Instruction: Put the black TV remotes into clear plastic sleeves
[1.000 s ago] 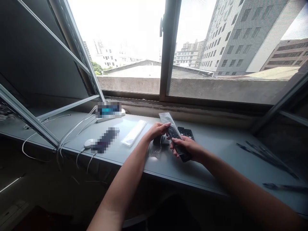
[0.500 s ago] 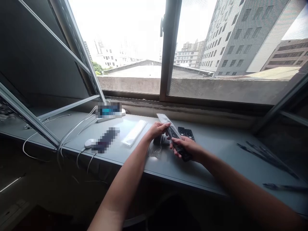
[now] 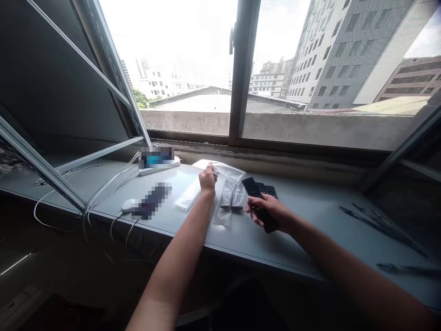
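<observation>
My right hand (image 3: 268, 211) is closed round a black remote control (image 3: 257, 202), held bare just above the grey worktop (image 3: 310, 216). My left hand (image 3: 208, 178) pinches an empty clear plastic sleeve (image 3: 227, 171) and holds it up and to the left, away from the remote. Below the sleeve, small dark bagged items (image 3: 231, 198) and a crumpled clear bag (image 3: 222, 216) lie on the worktop. Two more black remotes (image 3: 269, 190) lie side by side just behind my right hand.
A flat clear bag (image 3: 191, 193) lies left of my left hand. Farther left are a white mouse (image 3: 128, 205), a power strip (image 3: 159, 163) and white cables (image 3: 103, 188). Dark pens or rods (image 3: 379, 225) lie at the right. A window frame (image 3: 237, 73) stands behind.
The plastic sleeve has come off the remote: my left hand pulled it up and left, and my right hand now holds the remote bare.
</observation>
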A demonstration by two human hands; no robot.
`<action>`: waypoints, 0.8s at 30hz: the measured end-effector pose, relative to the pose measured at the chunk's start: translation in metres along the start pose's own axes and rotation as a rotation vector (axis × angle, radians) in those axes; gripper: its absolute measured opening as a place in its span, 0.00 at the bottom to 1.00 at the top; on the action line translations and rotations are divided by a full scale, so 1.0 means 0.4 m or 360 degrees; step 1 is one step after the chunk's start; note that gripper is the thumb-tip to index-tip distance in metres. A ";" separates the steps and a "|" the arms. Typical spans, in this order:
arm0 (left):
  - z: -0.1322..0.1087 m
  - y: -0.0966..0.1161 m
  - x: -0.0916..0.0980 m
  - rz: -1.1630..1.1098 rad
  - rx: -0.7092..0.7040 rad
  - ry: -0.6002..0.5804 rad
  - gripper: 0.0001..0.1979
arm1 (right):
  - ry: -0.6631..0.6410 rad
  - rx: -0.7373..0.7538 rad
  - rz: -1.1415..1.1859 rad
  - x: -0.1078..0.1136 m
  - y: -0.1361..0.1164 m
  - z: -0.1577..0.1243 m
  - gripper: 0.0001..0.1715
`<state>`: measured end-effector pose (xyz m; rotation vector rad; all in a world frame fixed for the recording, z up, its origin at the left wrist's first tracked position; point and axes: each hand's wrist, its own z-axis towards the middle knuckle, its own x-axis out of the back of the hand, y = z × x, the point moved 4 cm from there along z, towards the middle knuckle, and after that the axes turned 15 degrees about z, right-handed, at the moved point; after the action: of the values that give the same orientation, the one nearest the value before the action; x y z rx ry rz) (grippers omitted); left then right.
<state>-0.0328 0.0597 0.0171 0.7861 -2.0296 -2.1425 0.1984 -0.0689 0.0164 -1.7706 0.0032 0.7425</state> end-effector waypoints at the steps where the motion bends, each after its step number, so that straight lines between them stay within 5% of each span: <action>1: 0.001 0.000 0.002 -0.0030 0.0037 0.0019 0.22 | 0.0006 0.0036 -0.0002 0.000 -0.006 -0.001 0.24; 4: -0.007 0.003 -0.008 -0.0145 0.0100 -0.0125 0.18 | 0.0092 0.0184 0.0068 0.005 -0.029 -0.003 0.26; 8: -0.043 0.001 -0.048 -0.0151 0.0190 -0.0690 0.17 | 0.0258 0.0366 0.0226 0.018 -0.053 -0.008 0.21; 12: -0.080 -0.022 -0.075 0.0134 0.0221 -0.1090 0.22 | 0.0230 0.0341 0.0233 0.010 -0.056 -0.012 0.31; 19: -0.101 -0.051 -0.083 0.0433 0.0112 -0.1345 0.26 | -0.0179 -0.0018 -0.0341 -0.029 -0.022 -0.033 0.49; 24: -0.097 -0.054 -0.084 0.0462 0.0066 -0.1366 0.27 | -0.0332 -0.0109 -0.0476 -0.048 -0.010 -0.042 0.48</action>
<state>0.0185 0.0403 0.0071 -0.5250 -2.3031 -2.4845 0.1924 -0.0890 0.0315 -1.7014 -0.4224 0.7102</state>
